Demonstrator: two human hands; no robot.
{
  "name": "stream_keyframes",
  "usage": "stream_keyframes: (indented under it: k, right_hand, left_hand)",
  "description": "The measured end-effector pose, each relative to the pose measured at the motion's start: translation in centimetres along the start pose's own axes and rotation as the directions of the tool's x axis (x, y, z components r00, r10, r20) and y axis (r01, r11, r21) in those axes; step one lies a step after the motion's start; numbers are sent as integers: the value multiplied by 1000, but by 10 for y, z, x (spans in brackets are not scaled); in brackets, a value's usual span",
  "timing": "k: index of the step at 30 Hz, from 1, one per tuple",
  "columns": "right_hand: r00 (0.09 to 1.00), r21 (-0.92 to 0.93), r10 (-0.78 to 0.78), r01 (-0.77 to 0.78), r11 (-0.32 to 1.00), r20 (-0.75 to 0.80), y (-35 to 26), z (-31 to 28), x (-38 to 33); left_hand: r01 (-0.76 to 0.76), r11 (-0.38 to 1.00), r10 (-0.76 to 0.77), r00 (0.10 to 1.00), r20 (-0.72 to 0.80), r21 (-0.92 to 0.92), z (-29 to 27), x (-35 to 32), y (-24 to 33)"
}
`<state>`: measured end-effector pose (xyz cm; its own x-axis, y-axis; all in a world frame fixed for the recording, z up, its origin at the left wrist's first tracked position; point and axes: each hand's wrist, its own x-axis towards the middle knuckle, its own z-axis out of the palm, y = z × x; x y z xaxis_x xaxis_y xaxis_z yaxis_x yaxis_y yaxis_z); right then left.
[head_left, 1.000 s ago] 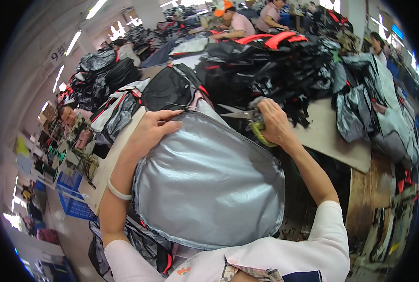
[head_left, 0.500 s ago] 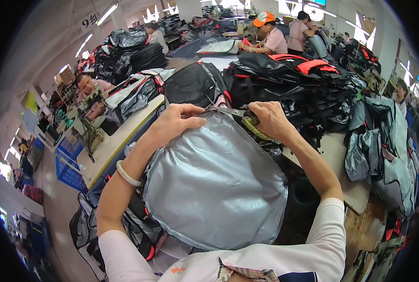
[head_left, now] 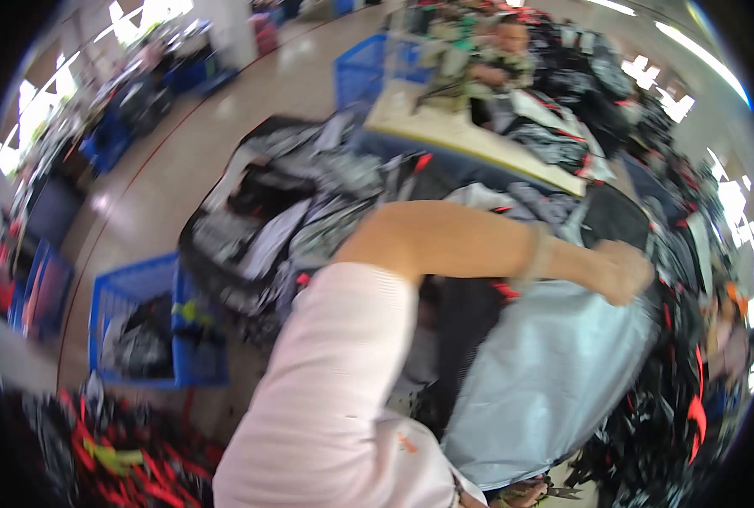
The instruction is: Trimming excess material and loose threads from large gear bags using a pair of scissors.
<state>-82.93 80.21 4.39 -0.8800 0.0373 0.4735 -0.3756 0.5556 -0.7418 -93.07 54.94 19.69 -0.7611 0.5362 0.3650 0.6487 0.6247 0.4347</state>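
My left arm reaches across to the right, a pale bangle on its wrist. At its end my left hand is closed on the upper edge of a silver-coated fabric bag. The bag hangs from there toward the lower edge, its smooth silver side showing. At the bottom rim only a small, blurred part of my right hand shows. It is closed around scissors, whose metal part sticks out beside the bag's lower end.
To the left a pile of black, grey and silver bags lies close to my arm. A blue crate holding dark pieces stands on the floor, near red and black scraps. Beyond, a person works at a pale sewing table. Dark bags with red trim crowd the right.
The view has swung to the left. My right hand with the scissors has dropped from the bag's top edge to the bottom rim. My left hand still holds the bag's edge.
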Motion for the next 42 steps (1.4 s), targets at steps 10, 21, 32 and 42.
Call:
stream_keyframes:
  k: [10,21,32,42]
  right_hand:
    - [776,306,-585,512,803,235,-193,225,10]
    - [353,608,-928,765,213,-118,-525,422,-136]
    - [617,946,-725,-112,304,306,-594,550,-251]
    - [896,877,-139,-362,317,421,-393,416,-169]
  left_hand:
    - [66,993,20,717,-697,96,-160,-217,19]
    - [587,699,330,240,-913,407,-331,-588,137]
    - [991,-108,-43,-80,-996,-75,-177,-937,128]
    - [874,270,-963,241,-121,-403,-47,-825,-59]
